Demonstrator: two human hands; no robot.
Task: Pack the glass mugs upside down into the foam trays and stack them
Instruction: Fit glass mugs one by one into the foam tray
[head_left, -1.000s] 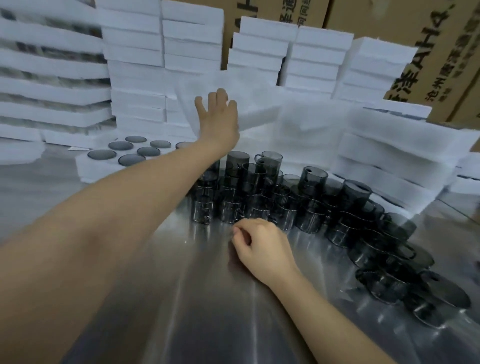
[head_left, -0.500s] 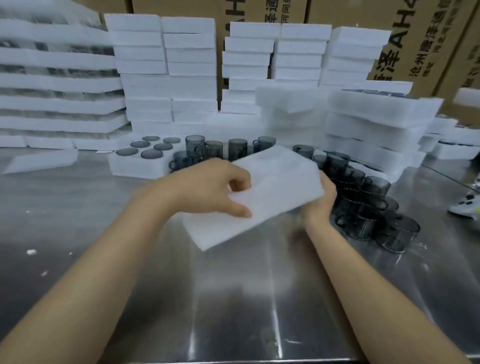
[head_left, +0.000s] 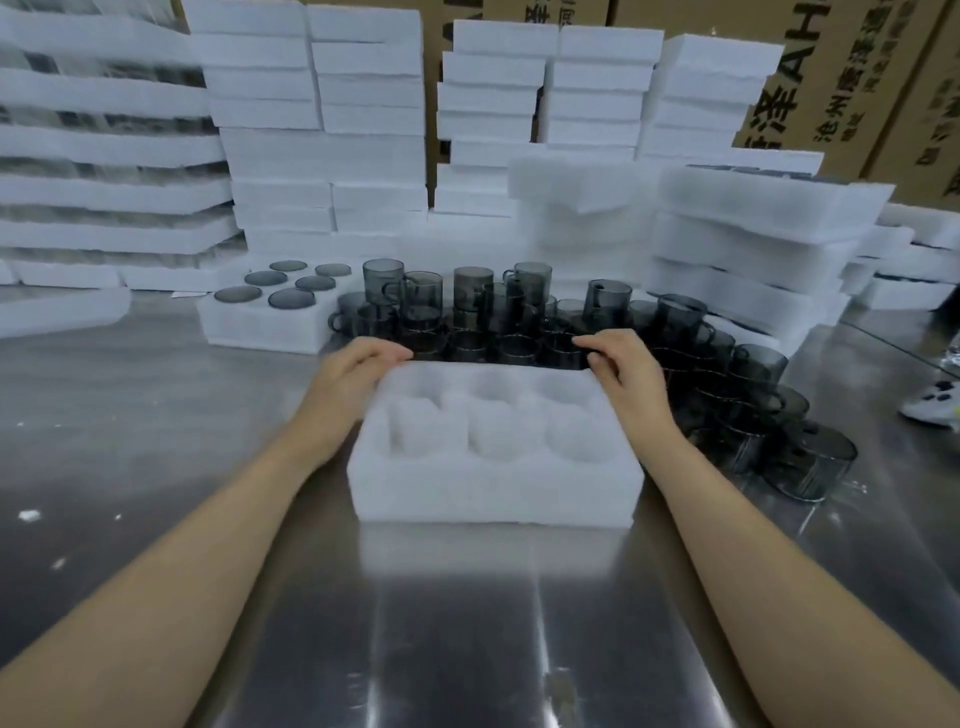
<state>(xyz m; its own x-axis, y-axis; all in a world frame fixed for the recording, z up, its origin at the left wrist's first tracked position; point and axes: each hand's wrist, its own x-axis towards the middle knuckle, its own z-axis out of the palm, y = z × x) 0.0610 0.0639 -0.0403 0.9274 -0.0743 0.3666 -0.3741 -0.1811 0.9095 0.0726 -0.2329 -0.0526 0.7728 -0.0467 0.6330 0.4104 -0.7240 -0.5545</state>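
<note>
I hold the empty foam tray (head_left: 493, 483) with both hands. It sits flat on the steel table (head_left: 457, 634), open side up, and its 6 round pockets lie in 2 rows of 3, all of them bare. My left hand (head_left: 353, 371) is at the tray's far left corner, with the fingers curled over the rim. My right hand (head_left: 623, 366) is at the tray's far right corner, with the fingers bent onto the rim in the same way.

The grey glass mugs (head_left: 472, 306) stand crowded just behind the tray, some stacked on others. The cluster runs round the tray's right side, where a few come close to its right wall. Beyond the tray's far left corner sits a filled tray (head_left: 260, 330), with the 6 round bottoms of upturned mugs showing at its top. Farther behind the tray rise stacks of white foam (head_left: 322, 156), and behind those are cardboard boxes (head_left: 857, 78).
</note>
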